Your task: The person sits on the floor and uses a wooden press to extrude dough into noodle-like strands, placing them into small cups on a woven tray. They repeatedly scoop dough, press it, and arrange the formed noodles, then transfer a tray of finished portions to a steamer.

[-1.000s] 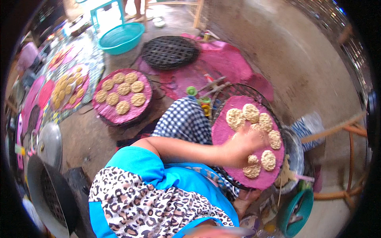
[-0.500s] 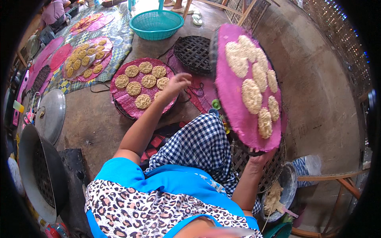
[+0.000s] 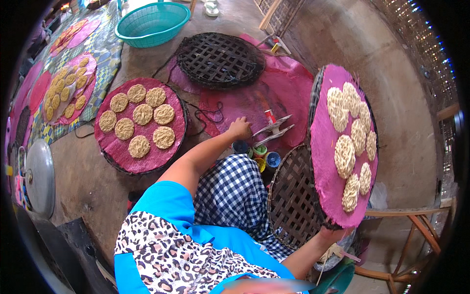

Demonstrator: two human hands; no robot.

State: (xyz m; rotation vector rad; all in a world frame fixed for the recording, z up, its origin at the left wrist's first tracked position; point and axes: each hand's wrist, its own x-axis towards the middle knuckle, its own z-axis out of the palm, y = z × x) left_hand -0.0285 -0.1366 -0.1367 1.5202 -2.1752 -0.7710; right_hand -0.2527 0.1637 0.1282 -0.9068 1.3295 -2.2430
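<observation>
My right hand (image 3: 333, 234) grips the lower rim of a round woven tray (image 3: 315, 110), held up steeply tilted on the right. The tray is lined with pink cloth (image 3: 325, 169), and several pale noodle cakes (image 3: 345, 157) lie on it. My left hand (image 3: 240, 128) is stretched forward over pink cloth on the floor, fingers apart and holding nothing. Close to its right is a grey metal, two-armed tool (image 3: 274, 130) with a red part. Small cups of coloured stuff (image 3: 272, 159) stand just below the hand.
Left of me, a pink-lined tray (image 3: 105, 139) carries more noodle cakes. A dark lattice tray (image 3: 220, 59) lies ahead, another woven one (image 3: 293, 201) by my knee. Further off are a teal basket (image 3: 152, 24), a metal lid (image 3: 39, 179) and a checked mat (image 3: 110, 54). Wooden legs (image 3: 421, 230) stand right.
The held tray has moved right and lower. My left hand has reached rightward, away from the tray of cakes on the left. The view has turned right, showing more pink cloth.
</observation>
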